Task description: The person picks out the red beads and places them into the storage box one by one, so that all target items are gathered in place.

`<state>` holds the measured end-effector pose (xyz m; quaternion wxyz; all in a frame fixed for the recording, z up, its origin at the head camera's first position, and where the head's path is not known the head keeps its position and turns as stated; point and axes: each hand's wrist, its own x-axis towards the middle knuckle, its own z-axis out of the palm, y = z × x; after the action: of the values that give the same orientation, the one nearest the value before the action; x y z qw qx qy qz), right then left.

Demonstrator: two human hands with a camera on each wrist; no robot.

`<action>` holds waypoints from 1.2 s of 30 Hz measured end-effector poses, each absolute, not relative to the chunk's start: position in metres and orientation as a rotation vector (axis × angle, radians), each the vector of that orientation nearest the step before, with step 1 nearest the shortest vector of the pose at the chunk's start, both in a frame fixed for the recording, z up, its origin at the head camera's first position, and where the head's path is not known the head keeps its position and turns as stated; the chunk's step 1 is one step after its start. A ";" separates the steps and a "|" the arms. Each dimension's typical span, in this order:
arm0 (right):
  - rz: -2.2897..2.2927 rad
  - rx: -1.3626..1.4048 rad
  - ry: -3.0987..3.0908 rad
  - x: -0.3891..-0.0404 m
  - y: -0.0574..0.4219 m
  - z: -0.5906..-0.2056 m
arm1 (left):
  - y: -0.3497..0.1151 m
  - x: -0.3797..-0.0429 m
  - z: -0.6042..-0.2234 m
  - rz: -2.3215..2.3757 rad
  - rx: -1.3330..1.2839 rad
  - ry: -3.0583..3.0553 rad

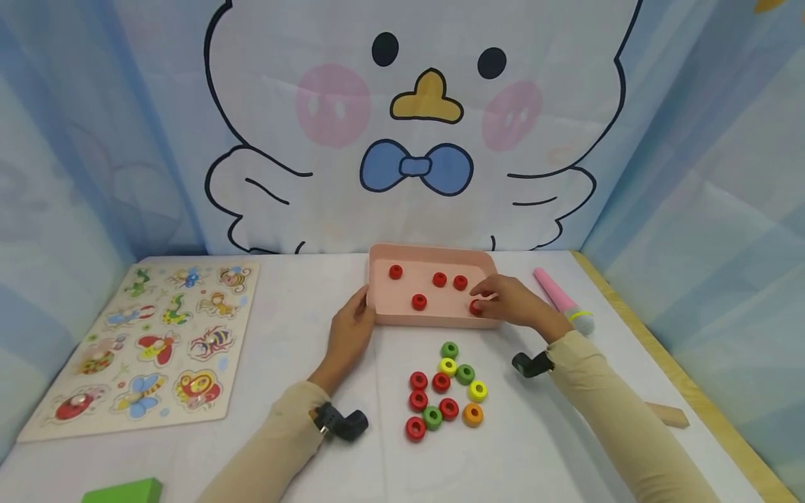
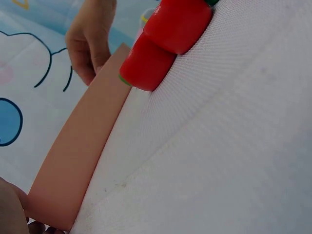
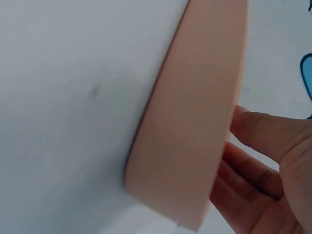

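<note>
A pink tray (image 1: 434, 322) sits at the back of the white table, with several red beads (image 1: 419, 302) inside. My left hand (image 1: 349, 334) grips the tray's left end, thumb at the side and fingertips at its bottom corner in the left wrist view. Over the right end reaches my right hand (image 1: 512, 302), its thumb and fingers apart above the rim in the right wrist view. One red bead (image 1: 475, 307) lies right at those fingertips, partly covered by them. In front of the tray lie loose red, green, yellow and orange beads (image 1: 473, 415).
On the left lies a wooden insect puzzle board (image 1: 151, 342). A green block (image 1: 126, 492) shows at the front left edge. To the right are a pink toy microphone (image 1: 560, 293) and a wooden piece (image 1: 668, 415) partly behind my sleeve. A printed curtain hangs behind.
</note>
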<state>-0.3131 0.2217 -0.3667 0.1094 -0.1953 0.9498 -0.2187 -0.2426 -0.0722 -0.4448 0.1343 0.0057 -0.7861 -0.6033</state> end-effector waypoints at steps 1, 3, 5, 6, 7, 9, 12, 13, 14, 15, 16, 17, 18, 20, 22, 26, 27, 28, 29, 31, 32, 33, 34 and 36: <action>-0.659 -0.602 2.801 -0.310 0.220 -0.364 | -0.073 -0.243 -0.444 -1.744 0.020 -2.282; -0.680 -0.696 2.808 -0.302 0.214 -0.358 | -0.073 -0.242 -0.444 -1.737 0.030 -2.293; -0.707 -0.802 2.796 -0.292 0.205 -0.352 | -0.074 -0.242 -0.444 -1.735 0.034 -2.300; -0.720 -0.851 2.785 -0.286 0.199 -0.350 | -0.074 -0.242 -0.444 -1.733 0.035 -2.303; -0.728 -0.895 2.771 -0.281 0.193 -0.348 | -0.074 -0.242 -0.444 -1.729 0.031 -2.306; -0.719 -0.981 2.729 -0.270 0.181 -0.346 | -0.074 -0.243 -0.444 -1.730 0.034 -2.311; -0.671 -1.058 2.605 -0.254 0.164 -0.346 | -0.074 -0.243 -0.444 -1.733 0.029 -2.307; -0.638 -1.071 2.562 -0.248 0.159 -0.346 | -0.074 -0.243 -0.445 -1.736 0.029 -2.308; -0.610 -1.083 2.516 -0.244 0.155 -0.347 | -0.073 -0.243 -0.444 -1.743 0.031 -2.308; -0.587 -1.099 2.471 -0.239 0.151 -0.348 | -0.073 -0.244 -0.444 -1.744 0.031 -2.310; -0.566 -1.106 2.426 -0.235 0.148 -0.350 | -0.072 -0.244 -0.444 -1.745 0.026 -2.310; -0.547 -1.111 2.386 -0.232 0.145 -0.351 | -0.072 -0.244 -0.444 -1.747 0.032 -2.314; -0.532 -1.112 2.354 -0.229 0.143 -0.352 | -0.071 -0.244 -0.444 -1.746 0.036 -2.320; -0.530 -1.123 2.300 -0.224 0.139 -0.354 | -0.071 -0.244 -0.444 -1.749 0.040 -2.322; -0.524 -1.135 2.272 -0.221 0.136 -0.356 | -0.070 -0.244 -0.444 -1.747 0.042 -2.322; -0.534 -1.158 2.263 -0.219 0.134 -0.360 | -0.071 -0.243 -0.444 -1.740 0.042 -2.321; -0.537 -1.157 2.263 -0.219 0.134 -0.360 | -0.071 -0.243 -0.444 -1.739 0.045 -2.320; -0.542 -1.154 2.261 -0.218 0.134 -0.361 | -0.071 -0.243 -0.444 -1.739 0.045 -2.318; -0.549 -1.148 2.256 -0.218 0.134 -0.362 | -0.071 -0.242 -0.444 -1.738 0.046 -2.316; -0.551 -1.147 2.258 -0.218 0.135 -0.363 | -0.072 -0.242 -0.444 -1.742 0.038 -2.310; -0.550 -1.150 2.261 -0.218 0.135 -0.364 | -0.072 -0.242 -0.444 -1.745 0.040 -2.310; -0.548 -1.155 2.263 -0.218 0.135 -0.365 | -0.072 -0.242 -0.445 -1.745 0.040 -2.313; -0.547 -1.160 2.264 -0.218 0.136 -0.365 | -0.072 -0.242 -0.445 -1.743 0.039 -2.316; -0.540 -1.178 2.266 -0.218 0.136 -0.366 | -0.072 -0.242 -0.445 -1.743 0.033 -2.315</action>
<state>-0.2178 0.1360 -0.3656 0.2627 -0.4354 0.8376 -0.1996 -0.2420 -0.0718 -0.4453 0.1218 0.0113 -0.7929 -0.5970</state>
